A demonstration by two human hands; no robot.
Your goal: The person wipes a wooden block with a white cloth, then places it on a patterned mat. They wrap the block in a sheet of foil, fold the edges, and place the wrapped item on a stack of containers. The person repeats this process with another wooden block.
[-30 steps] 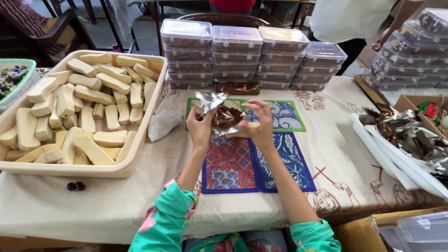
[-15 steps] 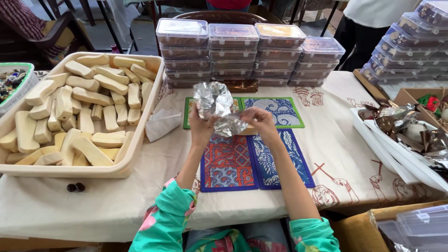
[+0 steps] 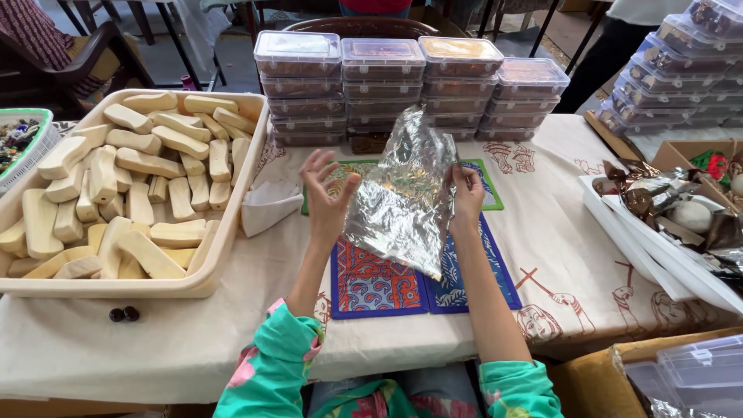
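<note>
A crinkled silver foil sheet point(image 3: 402, 197) is pinched at its upper right edge by the right hand point(image 3: 467, 195), hanging slantwise above the patterned mats point(image 3: 377, 282), while the left hand point(image 3: 326, 197) is spread open just beside its left edge.

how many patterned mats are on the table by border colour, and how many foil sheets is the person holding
green-bordered mats: 2
blue-bordered mats: 2
foil sheet, pinched by the right hand, left hand open beside it: 1
total: 5
</note>
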